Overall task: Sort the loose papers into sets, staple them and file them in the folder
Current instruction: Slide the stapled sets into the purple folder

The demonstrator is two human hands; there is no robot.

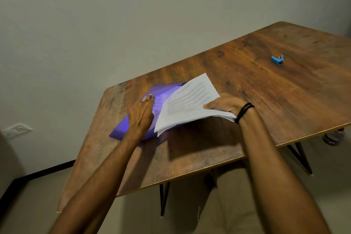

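While the stack of papers (190, 104) is gripped at its near edge by the right hand (226, 103), raised over the purple folder (133, 123), the folder's cover is pinned by the left hand (141, 114) – fingers flat. Sheets could fan out and slide across the surface (284, 85) – only 1 edge is held. The blue stapler (277, 60) lies well apart.

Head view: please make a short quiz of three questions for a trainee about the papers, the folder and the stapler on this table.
1. True or false: the blue stapler lies apart from both hands.
2. Which hand grips the stack of papers? A) left B) right
3. Fill in: the left hand rests on the ____ folder.

Key
1. True; it sits alone on the far right of the table.
2. B; the right hand holds the stack's edge.
3. Purple.
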